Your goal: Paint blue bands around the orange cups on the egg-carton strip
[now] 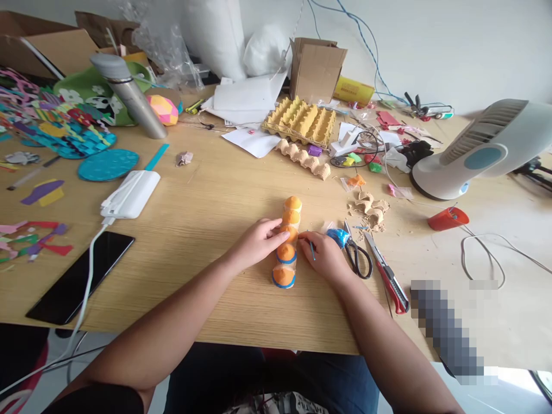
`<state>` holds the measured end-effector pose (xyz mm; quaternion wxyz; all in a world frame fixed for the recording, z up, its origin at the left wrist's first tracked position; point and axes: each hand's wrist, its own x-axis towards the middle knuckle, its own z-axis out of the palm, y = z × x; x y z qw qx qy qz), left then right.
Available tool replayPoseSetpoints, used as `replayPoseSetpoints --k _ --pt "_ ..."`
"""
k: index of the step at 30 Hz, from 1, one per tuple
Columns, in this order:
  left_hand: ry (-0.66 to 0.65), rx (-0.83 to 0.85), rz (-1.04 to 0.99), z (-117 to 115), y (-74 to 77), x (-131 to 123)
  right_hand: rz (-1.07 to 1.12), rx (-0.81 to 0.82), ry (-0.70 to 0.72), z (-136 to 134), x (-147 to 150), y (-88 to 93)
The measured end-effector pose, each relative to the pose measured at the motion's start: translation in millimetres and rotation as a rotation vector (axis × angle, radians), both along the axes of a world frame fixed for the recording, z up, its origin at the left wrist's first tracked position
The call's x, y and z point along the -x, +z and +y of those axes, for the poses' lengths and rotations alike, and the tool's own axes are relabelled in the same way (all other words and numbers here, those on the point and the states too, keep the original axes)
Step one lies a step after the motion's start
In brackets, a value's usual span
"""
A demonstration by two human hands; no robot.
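Note:
A strip of egg-carton cups (285,253) lies lengthwise in front of me, its bumps covered in orange. Blue bands curve around the bases of the two nearest bumps. From the left, my left hand (262,238) grips the strip around its middle, thumb on an orange bump and fingers along the far side. At the strip's right edge, my right hand (324,254) is closed with the fingertips against the middle bump. A thin blue strip (313,250) hangs from its fingers. Just beyond that hand sits a lump of blue clay (337,236) in clear wrapping.
Scissors (361,259) and a red utility knife (391,282) lie right of my right hand. Farther back are carton scraps (371,208), a yellow egg tray (301,122) and a white fan (470,149). A power bank (131,195) and phone (81,279) lie left.

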<state>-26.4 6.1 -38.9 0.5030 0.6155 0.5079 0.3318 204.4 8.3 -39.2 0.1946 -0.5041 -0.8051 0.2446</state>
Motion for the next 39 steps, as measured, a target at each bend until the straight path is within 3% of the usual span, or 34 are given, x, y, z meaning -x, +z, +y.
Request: replayPoseSetpoints --k 5,10,13,18,24,28,33,39 --pt "0.074 -0.095 0.217 -2 0.9 1 -0.104 -0.098 -0.026 -2 -1 8.4" --pt "0.249 -0.315 0.448 -5 7.1 0 -0.191 -0.383 -0.331 0 -20 19.9" --pt "0.281 -0.443 0.479 -5 6.5 1 -0.311 -0.356 -0.437 3 -29 15.7" --pt "0.242 -0.614 0.411 -2 3.1 5 -0.325 -0.271 -0.383 6 -32 9.4" --pt "0.217 -0.627 0.474 -4 14.5 4 0.245 -0.389 -0.089 1 -24 15.5" --pt "0.189 -0.616 0.549 -9 24.6 -1 0.446 -0.396 0.013 -8 -15 15.4" --pt "0.154 -0.665 0.442 -17 31.1 -7 0.461 -0.4 0.064 -13 -9 15.9" --pt "0.157 -0.637 0.238 -20 27.4 -10 0.247 -0.453 0.159 -17 -2 12.6"
